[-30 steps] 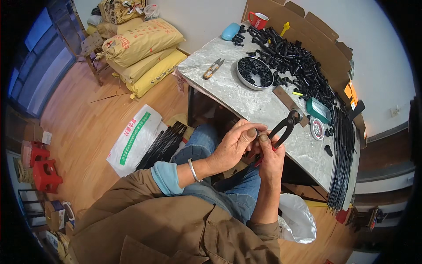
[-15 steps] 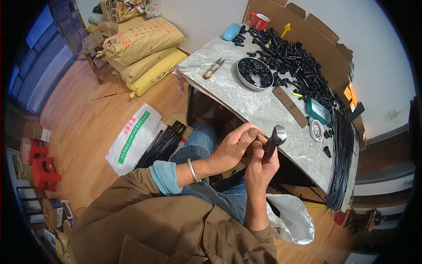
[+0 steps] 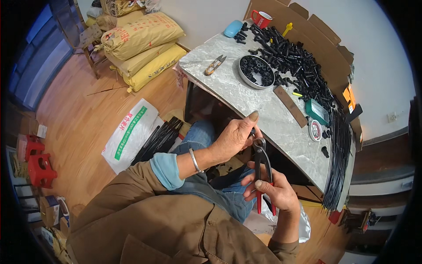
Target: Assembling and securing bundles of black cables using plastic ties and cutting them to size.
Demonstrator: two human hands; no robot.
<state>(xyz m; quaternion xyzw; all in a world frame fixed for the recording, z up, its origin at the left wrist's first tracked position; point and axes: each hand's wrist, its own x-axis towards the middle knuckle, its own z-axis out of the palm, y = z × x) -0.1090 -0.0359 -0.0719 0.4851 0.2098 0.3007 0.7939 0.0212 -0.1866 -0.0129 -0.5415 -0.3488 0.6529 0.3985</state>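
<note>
My left hand (image 3: 235,138) is closed in a pinch, thumb pointing up, on a small black part (image 3: 252,131) that its fingers mostly hide. A silver bangle circles that wrist. In my right hand (image 3: 279,191) is a pair of end-cutting pincers (image 3: 258,165) with dark metal arms and red handles. Their rounded head points up, right beside the fingers of my left hand. Both hands are over my lap, in front of the table's near edge.
On the grey table (image 3: 211,90) lie a heap of black tubular parts (image 3: 303,70), a round metal tray (image 3: 241,77) of black rings, thread snips (image 3: 215,65), a brown bar (image 3: 290,105) and long black rods (image 3: 336,163). More rods (image 3: 158,141) lie by a white sack (image 3: 132,134) on the floor.
My right hand has moved down and right and now grips the pincers by the handles, with their head brought up to my left hand. The left hand has moved slightly.
</note>
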